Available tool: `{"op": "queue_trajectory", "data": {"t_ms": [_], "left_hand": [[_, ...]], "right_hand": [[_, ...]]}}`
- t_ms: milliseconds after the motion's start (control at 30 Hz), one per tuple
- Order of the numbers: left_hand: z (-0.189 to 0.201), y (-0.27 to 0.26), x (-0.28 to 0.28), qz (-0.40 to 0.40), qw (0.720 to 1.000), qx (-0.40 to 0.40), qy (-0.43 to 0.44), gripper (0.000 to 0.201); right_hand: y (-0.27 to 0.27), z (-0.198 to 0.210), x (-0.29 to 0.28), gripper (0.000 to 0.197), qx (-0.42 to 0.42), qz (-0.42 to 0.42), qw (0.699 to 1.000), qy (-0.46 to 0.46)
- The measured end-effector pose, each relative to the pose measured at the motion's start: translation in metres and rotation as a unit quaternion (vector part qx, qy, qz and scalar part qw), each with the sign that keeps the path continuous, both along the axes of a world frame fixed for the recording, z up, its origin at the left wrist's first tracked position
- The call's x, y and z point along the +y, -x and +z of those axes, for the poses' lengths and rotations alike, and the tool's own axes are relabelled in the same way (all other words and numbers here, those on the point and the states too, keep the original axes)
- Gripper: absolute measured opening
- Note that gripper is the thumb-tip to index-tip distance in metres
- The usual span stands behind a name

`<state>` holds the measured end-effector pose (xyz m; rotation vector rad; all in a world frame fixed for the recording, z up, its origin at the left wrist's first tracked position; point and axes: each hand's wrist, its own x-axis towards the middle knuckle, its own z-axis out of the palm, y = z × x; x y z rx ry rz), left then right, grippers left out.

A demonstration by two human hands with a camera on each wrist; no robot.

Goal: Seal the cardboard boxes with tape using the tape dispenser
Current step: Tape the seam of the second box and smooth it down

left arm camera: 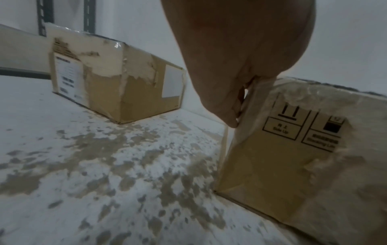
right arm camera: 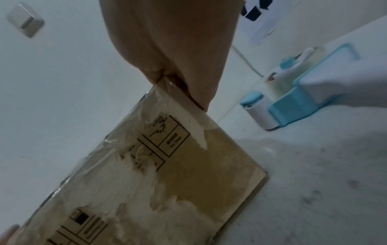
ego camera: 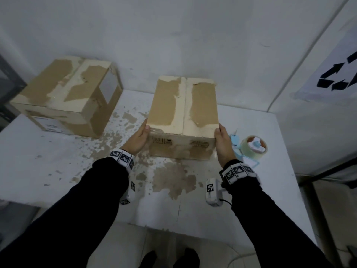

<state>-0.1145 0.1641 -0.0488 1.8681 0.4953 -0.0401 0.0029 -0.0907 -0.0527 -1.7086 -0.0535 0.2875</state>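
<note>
Both hands grip the near cardboard box (ego camera: 184, 117): left hand (ego camera: 137, 139) and right hand (ego camera: 224, 145) clasp its upper front corners. Its skin is torn, peeling. The blue tape dispenser (ego camera: 249, 149) lies just right on the blotchy white bench (ego camera: 58, 171).

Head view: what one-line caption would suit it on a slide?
Both hands, left and right, grip a box; tape dispenser alongside.

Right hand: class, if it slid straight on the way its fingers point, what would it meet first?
Probably the wall. The right hand points along the box side toward it; nothing else shows there, though depth is unclear.
</note>
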Motion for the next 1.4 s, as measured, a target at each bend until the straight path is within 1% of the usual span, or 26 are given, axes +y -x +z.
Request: {"op": "queue_trajectory", "data": {"t_ms": [33,67,100,167,200,267,367,500,567,633,733,833,900,933,1000,1033,1100,1167,1267,1400], "left_hand": [[-0.014,-0.004,0.02,0.004,1.0,0.011,-0.003,0.091],[-0.018,-0.007,0.035,0.006,1.0,0.024,-0.015,0.089],[-0.013,-0.008,0.044,0.007,0.999,0.037,-0.03,0.083],[0.018,-0.007,0.045,0.018,0.996,0.062,-0.068,0.067],[0.025,-0.011,0.048,0.023,0.993,0.078,-0.082,0.061],[0.033,-0.017,0.056,0.018,0.989,0.11,-0.102,0.057],[0.036,-0.026,0.067,0.003,0.977,0.139,-0.162,0.056],[0.034,-0.033,0.068,0.002,0.961,0.132,-0.244,0.051],[0.032,-0.035,0.068,0.001,0.948,0.126,-0.293,0.051],[0.031,-0.035,0.069,-0.003,0.938,0.124,-0.324,0.051],[0.034,-0.035,0.068,-0.008,0.93,0.125,-0.346,0.05],[0.032,-0.029,0.066,0.007,0.932,0.095,-0.351,0.05],[0.027,-0.021,0.064,0.034,0.946,0.038,-0.32,0.056],[0.023,-0.016,0.062,0.052,0.947,-0.004,-0.316,0.058],[0.013,-0.005,0.058,0.063,0.935,-0.074,-0.342,0.051],[0.007,-0.002,0.057,0.045,0.931,-0.09,-0.352,0.048],[-0.002,0.003,0.057,-0.013,0.924,-0.061,-0.377,0.048],[-0.006,0.005,0.06,-0.049,0.903,-0.016,-0.426,0.052],[-0.003,0.005,0.064,-0.064,0.878,0.003,-0.474,0.055],[-0.003,0.008,0.063,-0.072,0.872,0.011,-0.483,0.063]], "right_hand": [[-0.001,0.005,0.009,0.042,-0.008,0.018,1.0,0.013],[-0.002,0.008,0.019,0.041,-0.015,0.034,0.999,0.031],[-0.003,0.011,0.029,0.04,-0.02,0.051,0.997,0.052],[-0.005,0.016,0.045,0.042,-0.025,0.077,0.993,0.088],[-0.006,0.018,0.052,0.043,-0.025,0.083,0.991,0.101],[-0.009,0.022,0.06,0.041,-0.024,0.088,0.989,0.12],[-0.013,0.025,0.065,0.04,-0.028,0.098,0.983,0.154],[-0.018,0.028,0.071,0.042,-0.044,0.112,0.97,0.21],[-0.019,0.029,0.075,0.046,-0.044,0.112,0.963,0.239],[-0.017,0.031,0.078,0.051,-0.04,0.104,0.959,0.262],[-0.011,0.033,0.08,0.054,-0.036,0.088,0.96,0.264],[-0.003,0.03,0.078,0.054,-0.034,0.065,0.965,0.252],[0.004,0.028,0.075,0.052,-0.044,0.033,0.972,0.228],[0.009,0.026,0.073,0.051,-0.056,0.017,0.974,0.219],[0.021,0.023,0.072,0.05,-0.079,0.008,0.975,0.208],[0.026,0.02,0.072,0.049,-0.086,0.01,0.975,0.206],[0.029,0.015,0.072,0.048,-0.091,0.009,0.973,0.211],[0.028,0.013,0.073,0.047,-0.09,0.003,0.973,0.211],[0.027,0.012,0.073,0.048,-0.068,0.009,0.976,0.208],[0.029,0.011,0.077,0.05,-0.048,0.026,0.974,0.221]]}}
